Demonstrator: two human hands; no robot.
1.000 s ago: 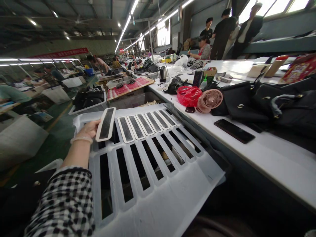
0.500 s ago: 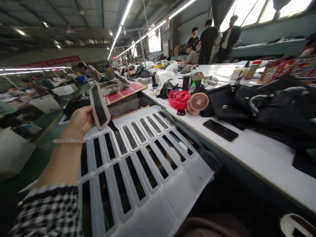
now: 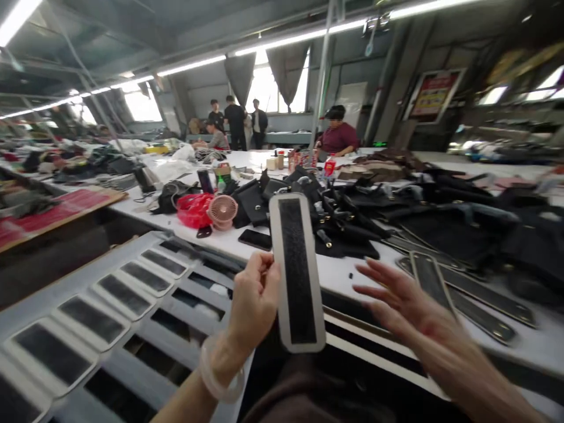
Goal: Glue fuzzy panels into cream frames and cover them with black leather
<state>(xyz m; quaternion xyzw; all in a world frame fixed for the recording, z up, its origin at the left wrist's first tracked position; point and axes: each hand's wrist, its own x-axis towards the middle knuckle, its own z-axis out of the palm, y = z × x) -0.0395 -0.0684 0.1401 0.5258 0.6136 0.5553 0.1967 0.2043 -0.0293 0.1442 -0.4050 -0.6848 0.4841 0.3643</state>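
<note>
Gripped upright by its left edge, a long rounded panel (image 3: 298,270) with a pale border and black centre is in my left hand (image 3: 255,299). My right hand (image 3: 405,311) is raised to the right of the panel, fingers spread, touching nothing. Several similar pale-bordered black panels (image 3: 92,320) lie in a row on a grey slotted sheet (image 3: 176,346) at the left. Beyond my right hand, long dark strips (image 3: 480,282) with stitched edges and metal studs lie on the white table (image 3: 343,267).
Black bags (image 3: 352,211) are heaped across the table. Behind the panel sit a phone (image 3: 255,239), a pink fan (image 3: 222,212) and a red plastic bag (image 3: 192,210). A person in dark red (image 3: 338,136) sits across the table, with other people farther back.
The view has swung right. My left hand has moved from over the slotted sheet to in front of me, still holding the panel. My right hand has come into view.
</note>
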